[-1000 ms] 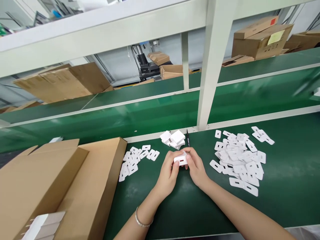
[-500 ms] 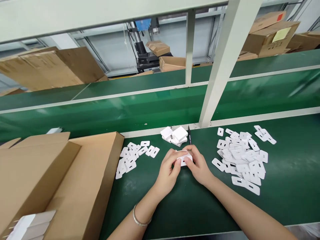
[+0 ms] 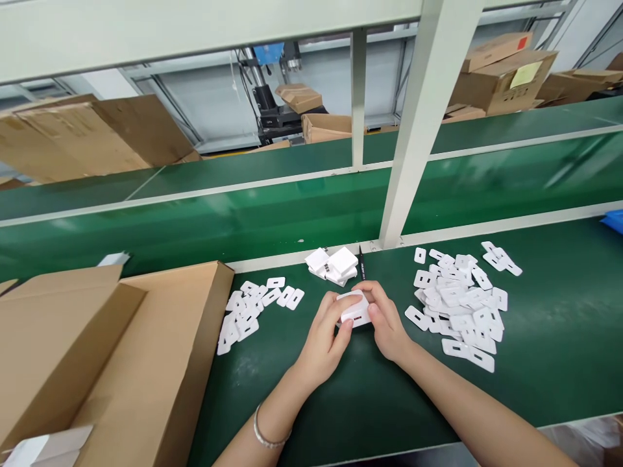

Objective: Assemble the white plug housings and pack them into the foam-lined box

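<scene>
Left hand: the left hand (image 3: 325, 338) is closed on the near left side of a small white plastic piece (image 3: 355, 311), thumb on top.
Right hand: the right hand (image 3: 385, 322) grips the same piece from the right, fingers curled over its far edge; the two hands meet on it.
Piece held: it sits just above the green table (image 3: 341, 395), in the middle, with a dark slot on its near face.
Right pile: a heap of flat white cards (image 3: 457, 308), each with a slot, lies just right of the hands.
Left pile: a smaller scatter of slotted cards (image 3: 253, 308) lies to the left, beside the open cardboard box (image 3: 146, 363).
Behind the hands: a stack of white blocks (image 3: 333, 264) with a black pen (image 3: 361, 263) beside it, at the foot of the white post (image 3: 413, 130).
Wrist: a thin bracelet (image 3: 265, 436) on the left arm.
Writing: a yellow label (image 3: 524, 73) on a far carton (image 3: 506, 81); its print is too small to read, as is the pen's.
</scene>
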Demonstrator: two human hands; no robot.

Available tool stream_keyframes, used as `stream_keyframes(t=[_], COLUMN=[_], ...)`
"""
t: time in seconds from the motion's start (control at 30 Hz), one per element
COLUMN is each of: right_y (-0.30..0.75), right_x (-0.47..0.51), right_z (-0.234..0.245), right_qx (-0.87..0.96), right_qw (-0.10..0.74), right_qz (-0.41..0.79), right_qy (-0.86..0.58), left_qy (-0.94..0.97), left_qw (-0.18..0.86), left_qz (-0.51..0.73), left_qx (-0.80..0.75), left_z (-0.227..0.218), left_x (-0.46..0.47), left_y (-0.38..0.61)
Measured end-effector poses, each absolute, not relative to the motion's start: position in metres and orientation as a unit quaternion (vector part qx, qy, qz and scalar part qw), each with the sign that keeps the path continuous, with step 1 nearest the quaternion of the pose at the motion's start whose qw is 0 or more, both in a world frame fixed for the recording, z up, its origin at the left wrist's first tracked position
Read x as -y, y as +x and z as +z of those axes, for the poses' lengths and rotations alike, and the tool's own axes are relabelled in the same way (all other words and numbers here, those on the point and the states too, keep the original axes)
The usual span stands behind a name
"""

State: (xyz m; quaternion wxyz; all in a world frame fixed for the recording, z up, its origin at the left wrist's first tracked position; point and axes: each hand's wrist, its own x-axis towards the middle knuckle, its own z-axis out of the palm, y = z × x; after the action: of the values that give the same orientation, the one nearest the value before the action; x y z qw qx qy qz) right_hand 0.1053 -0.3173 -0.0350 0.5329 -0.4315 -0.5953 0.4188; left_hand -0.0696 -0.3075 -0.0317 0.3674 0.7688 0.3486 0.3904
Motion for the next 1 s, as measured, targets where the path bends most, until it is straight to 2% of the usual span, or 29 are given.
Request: stream_keyframes(t=[0.43, 0.63, 0.8, 1.0], right_y=[0.105, 0.104, 0.110, 0.112], right_x=[0.316, 0.318, 0.308, 0.304], right_z=[-0.037, -0.034, -0.036, -0.030], right_qx=[0.612, 0.641, 0.658, 0.744], right_qw=[0.524, 0.483, 0.461, 0.377], right_qz=[0.403, 0.428, 0.407, 0.338], right_qy=[-0.434, -0.415, -0.434, -0.436], left_qy=[0.750, 0.746, 0.773, 0.818], left_qw=[0.383, 0.362, 0.413, 0.307], left_qz=[0.410, 0.438, 0.313, 0.256], left_qx=[-0.351, -0.347, -0.365, -0.414], left_z=[-0.034, -0.032, -0.013, -0.005], left_x=[0.306, 0.302, 0.292, 0.286], left_y=[-0.071, -0.075, -0.089, -0.101])
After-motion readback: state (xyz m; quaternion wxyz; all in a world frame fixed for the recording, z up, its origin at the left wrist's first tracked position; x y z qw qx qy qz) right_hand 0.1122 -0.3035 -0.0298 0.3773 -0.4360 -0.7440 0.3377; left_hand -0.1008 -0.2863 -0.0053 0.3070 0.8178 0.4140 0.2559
